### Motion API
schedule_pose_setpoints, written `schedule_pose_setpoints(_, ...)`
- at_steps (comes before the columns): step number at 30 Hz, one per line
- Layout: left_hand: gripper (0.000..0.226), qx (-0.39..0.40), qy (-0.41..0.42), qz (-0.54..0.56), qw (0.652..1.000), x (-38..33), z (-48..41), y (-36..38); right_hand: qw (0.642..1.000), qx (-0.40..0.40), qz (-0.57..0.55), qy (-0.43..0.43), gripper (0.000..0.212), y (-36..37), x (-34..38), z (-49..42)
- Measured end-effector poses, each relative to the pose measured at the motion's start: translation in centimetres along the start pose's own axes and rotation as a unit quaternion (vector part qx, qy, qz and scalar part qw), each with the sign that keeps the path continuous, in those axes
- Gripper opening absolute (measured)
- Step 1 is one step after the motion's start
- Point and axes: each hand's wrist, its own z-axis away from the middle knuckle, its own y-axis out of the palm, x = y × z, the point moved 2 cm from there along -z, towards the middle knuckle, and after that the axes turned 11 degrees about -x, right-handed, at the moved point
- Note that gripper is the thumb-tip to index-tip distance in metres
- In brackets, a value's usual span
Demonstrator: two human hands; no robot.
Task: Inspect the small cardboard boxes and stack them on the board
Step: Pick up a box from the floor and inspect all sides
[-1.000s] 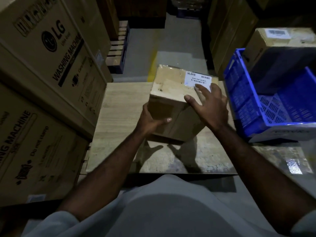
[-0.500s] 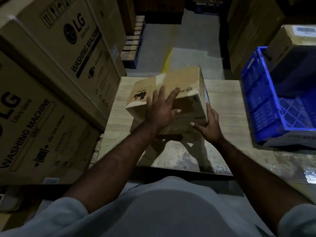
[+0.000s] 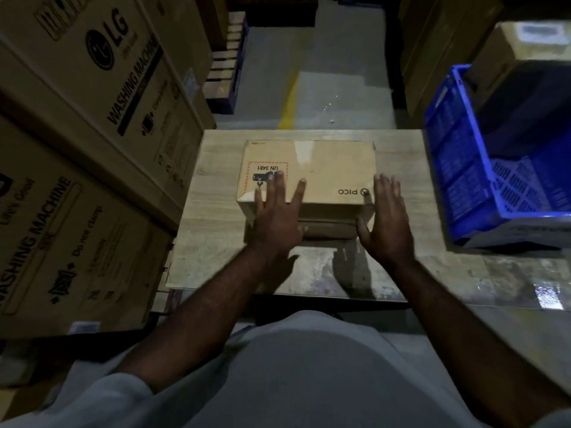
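two big brown washing-machine cartons [image 3: 102,97] at left and a blue plastic crate [image 3: 463,180] at right flank a pale wooden board [image 3: 216,242] on the dim warehouse floor, where a small brown cardboard box [image 3: 324,171] lies flat under the left hand's [image 3: 276,220] spread straight fingers [image 3: 275,189], the right hand [image 3: 386,223] flat-fingered at its right end.

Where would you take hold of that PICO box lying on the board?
Probably by its two short ends, one palm from each side. The box lies flat on the board, long side across, too wide for one hand; the right hand is at its right end.
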Motion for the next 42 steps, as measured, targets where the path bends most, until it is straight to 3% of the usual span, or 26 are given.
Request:
schedule_pose_setpoints(3, 0.111, -0.004, -0.032, -0.009, 0.999, 2.4, 0.2, -0.1, 0.993, 0.063, 0.074, -0.061, 0.093, -0.4, 1.8, -0.2)
schedule_pose_setpoints(7, 0.119, -0.001, -0.06, -0.008, 0.998, 3.8, 0.4, 0.0, 0.983, 0.126, 0.131, -0.031, 0.101, 0.9, 2.3, 0.1)
schedule_pose_setpoints(22, 0.136, 0.009, -0.038, -0.016, 0.999, 4.3, 0.3, 0.2, 0.979, 0.108, 0.173, -0.016, 0.1, 1.8, 2.7, 0.6)
schedule_pose_setpoints(31, 0.127, -0.008, -0.044, 0.012, 0.999, 4.5, 0.3, 0.6, 0.97, 0.098, 0.219, -0.034, 0.09, 2.0, 3.4, 0.6)
schedule_pose_setpoints(37, 0.118, 0.014, 0.001, 0.05, 0.999, 4.9, -3.8, -0.9, 0.979, 0.117, 0.152, -0.068, 0.084, 1.8, 4.3, -3.8)
schedule_pose_setpoints(42, 0.117, 0.04, -0.03, 0.059, 0.997, 5.6, -7.8, -2.1, 0.973, 0.151, 0.175, -0.024, 0.09, 3.0, 3.6, -10.2)
